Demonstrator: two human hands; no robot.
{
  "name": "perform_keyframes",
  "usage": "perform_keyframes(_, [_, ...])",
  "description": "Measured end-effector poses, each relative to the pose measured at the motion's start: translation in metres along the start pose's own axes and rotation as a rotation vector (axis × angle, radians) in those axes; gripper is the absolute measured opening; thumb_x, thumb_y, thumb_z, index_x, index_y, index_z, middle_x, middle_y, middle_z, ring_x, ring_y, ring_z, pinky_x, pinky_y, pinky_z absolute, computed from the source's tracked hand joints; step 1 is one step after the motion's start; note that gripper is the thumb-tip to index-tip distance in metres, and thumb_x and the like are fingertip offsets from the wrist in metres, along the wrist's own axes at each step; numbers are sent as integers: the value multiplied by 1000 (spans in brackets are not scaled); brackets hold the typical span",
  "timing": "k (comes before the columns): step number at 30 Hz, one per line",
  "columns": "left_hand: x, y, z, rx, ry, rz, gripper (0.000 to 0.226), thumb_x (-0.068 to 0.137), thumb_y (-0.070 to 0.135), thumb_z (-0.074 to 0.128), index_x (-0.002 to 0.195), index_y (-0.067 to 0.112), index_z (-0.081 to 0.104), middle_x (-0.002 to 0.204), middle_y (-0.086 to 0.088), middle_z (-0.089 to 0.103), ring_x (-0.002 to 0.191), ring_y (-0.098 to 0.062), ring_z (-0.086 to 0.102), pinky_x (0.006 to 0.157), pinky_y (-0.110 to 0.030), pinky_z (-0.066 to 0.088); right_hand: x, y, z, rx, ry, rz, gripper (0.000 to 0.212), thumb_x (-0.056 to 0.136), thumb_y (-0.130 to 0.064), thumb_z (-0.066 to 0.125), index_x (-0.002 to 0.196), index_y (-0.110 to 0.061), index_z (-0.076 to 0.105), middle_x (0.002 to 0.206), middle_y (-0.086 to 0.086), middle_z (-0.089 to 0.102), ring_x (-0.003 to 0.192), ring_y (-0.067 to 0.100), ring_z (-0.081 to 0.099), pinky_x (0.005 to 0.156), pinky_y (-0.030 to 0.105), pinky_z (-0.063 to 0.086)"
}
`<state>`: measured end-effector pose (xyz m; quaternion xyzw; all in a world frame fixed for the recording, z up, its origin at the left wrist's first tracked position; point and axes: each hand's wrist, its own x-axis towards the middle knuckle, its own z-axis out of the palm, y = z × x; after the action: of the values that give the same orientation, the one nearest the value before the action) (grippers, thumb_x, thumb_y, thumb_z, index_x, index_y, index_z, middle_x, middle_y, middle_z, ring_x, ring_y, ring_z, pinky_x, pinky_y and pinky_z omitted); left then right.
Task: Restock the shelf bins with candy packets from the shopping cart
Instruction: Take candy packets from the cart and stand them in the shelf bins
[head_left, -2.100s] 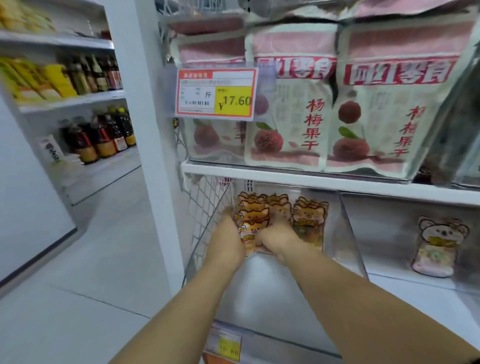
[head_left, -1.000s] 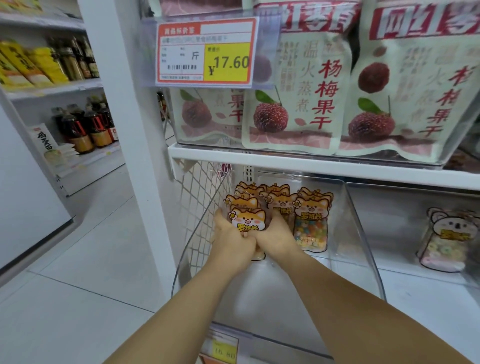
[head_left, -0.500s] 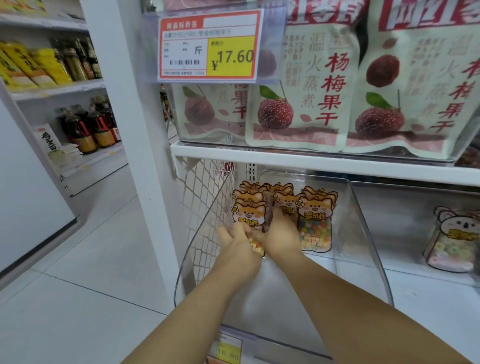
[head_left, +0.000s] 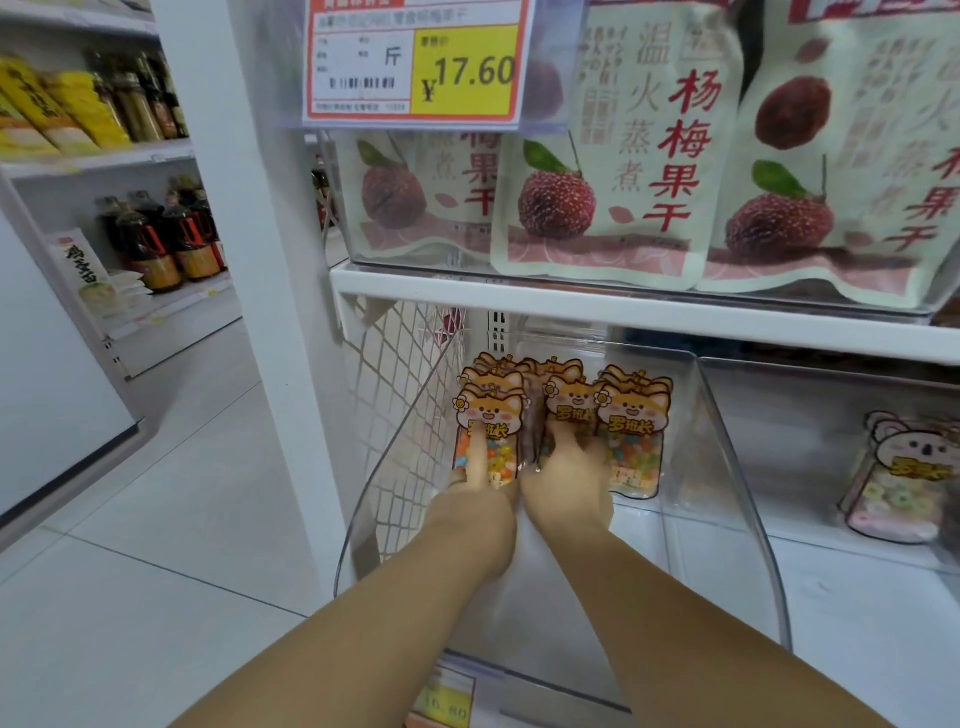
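Orange fox-faced candy packets stand in three upright rows at the back of a clear plastic shelf bin (head_left: 727, 467): a left row (head_left: 491, 410), a middle row (head_left: 569, 397) and a right row (head_left: 634, 421). My left hand (head_left: 475, 499) reaches into the bin with a straight finger pressed on the front packet of the left row. Beside it, my right hand (head_left: 569, 483) lies with spread fingers against the front of the middle row. Neither hand grips a packet. The shopping cart is out of view.
A pink koala candy packet (head_left: 898, 478) stands in the neighbouring bin to the right. Large bayberry snack bags (head_left: 613, 171) and a 17.60 price tag (head_left: 415, 62) fill the shelf above. A white wire mesh panel (head_left: 405, 384) borders the bin's left. Bottles (head_left: 166, 234) line shelves across the aisle.
My left hand has set its packet upright at the front of the left row. Both hands now press flat on the packet fronts, and the view has moved closer.
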<state>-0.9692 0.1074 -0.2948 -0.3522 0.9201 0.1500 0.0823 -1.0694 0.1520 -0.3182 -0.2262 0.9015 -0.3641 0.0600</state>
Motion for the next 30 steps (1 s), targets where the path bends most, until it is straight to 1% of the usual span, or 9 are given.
perform_keyframes(5, [1,-4,-2,143,-11,45,85,93,11,57,154,49,13,150,-4,-47,143,-31,26,110,-41,39,-10,-3,-7,-187,29,-50,60,86,-23,65,141,-35,43,158,9,14,139,36,28,109,50,39])
perform_keyframes(7, [-2,-6,-2,130,-5,60,83,93,13,57,153,52,15,151,-2,-46,141,-31,28,108,-40,39,-12,-1,-10,-337,-38,-107,70,86,-20,65,146,-37,34,164,7,-8,144,35,20,113,50,34])
perform_keyframes(9, [-4,-8,-2,112,-15,73,81,92,15,57,152,53,16,153,-2,-44,138,-32,31,108,-41,39,-11,3,-14,-461,-87,-165,85,84,-16,67,153,-35,22,164,6,-17,144,32,20,115,48,30])
perform_keyframes(13, [-3,-10,-1,114,-46,69,81,92,16,56,155,46,15,157,-5,-35,140,-33,28,106,-40,38,-7,5,-19,-494,-135,-229,96,83,-8,66,157,-31,10,165,0,-13,144,30,20,118,47,26])
perform_keyframes(18, [-3,-11,0,78,-80,49,82,92,17,57,152,54,13,153,-1,-43,135,-34,36,110,-41,39,-1,8,-15,-235,-168,-308,102,87,2,55,157,-29,-12,167,-5,2,153,25,1,123,48,17])
perform_keyframes(21, [-3,-10,1,112,-67,44,84,92,15,58,154,50,13,153,-3,-44,136,-35,35,109,-41,39,-4,7,-12,-136,-89,-266,97,85,4,59,158,-25,4,165,-3,10,150,26,15,120,45,27])
perform_keyframes(25, [-3,-9,2,138,-80,28,85,92,18,61,154,49,12,153,-5,-43,137,-36,32,111,-43,38,-8,3,-17,-190,24,-204,53,85,1,59,132,-22,53,164,-3,7,127,28,46,93,37,51])
perform_keyframes(27, [-4,-8,2,155,-73,28,84,93,18,60,154,48,12,153,-6,-43,138,-35,31,112,-42,37,-9,3,-16,-295,-59,-175,45,85,-1,60,124,-22,59,165,-4,-6,127,28,43,94,39,50])
perform_keyframes(30, [-3,-8,1,144,-80,26,86,92,16,62,154,49,13,153,-4,-42,138,-34,32,112,-42,37,-9,7,-14,-437,-115,-183,45,87,-7,63,129,-23,59,164,-1,-17,138,26,28,102,39,45])
